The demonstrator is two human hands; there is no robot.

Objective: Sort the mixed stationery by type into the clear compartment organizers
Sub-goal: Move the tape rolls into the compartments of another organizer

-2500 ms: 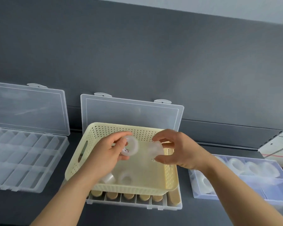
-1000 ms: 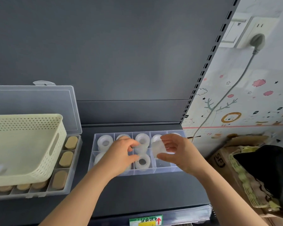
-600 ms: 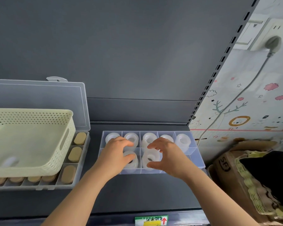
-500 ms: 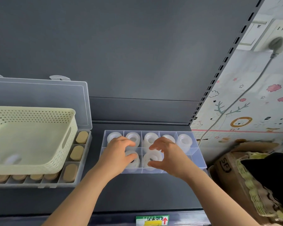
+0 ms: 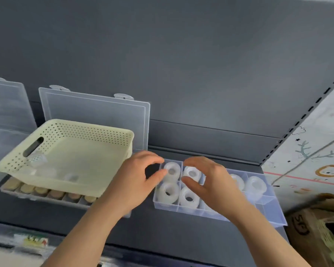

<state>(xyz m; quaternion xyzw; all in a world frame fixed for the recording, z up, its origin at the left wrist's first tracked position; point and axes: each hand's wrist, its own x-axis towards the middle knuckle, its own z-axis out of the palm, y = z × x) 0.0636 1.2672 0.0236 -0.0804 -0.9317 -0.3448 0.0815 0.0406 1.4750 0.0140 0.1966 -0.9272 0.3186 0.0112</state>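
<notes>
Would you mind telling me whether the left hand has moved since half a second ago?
Yes. The left hand has slid left, off the tape rolls, toward the clear organizer's left edge.

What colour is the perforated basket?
Pale yellow basket, seen best in the head view.

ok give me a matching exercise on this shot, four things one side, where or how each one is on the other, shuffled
Things:
1. basket
2. tape tray
3. left hand
4. carton

Places or states:
A. at the far right edge, brown, partly out of frame
B. resting on the organizer of tan pieces, a few clear rolls inside
C. open, empty, fingers at the tray's back left corner
D. on the dark shelf, white rolls in its compartments

Pairs: 1-B, 2-D, 3-C, 4-A
</notes>
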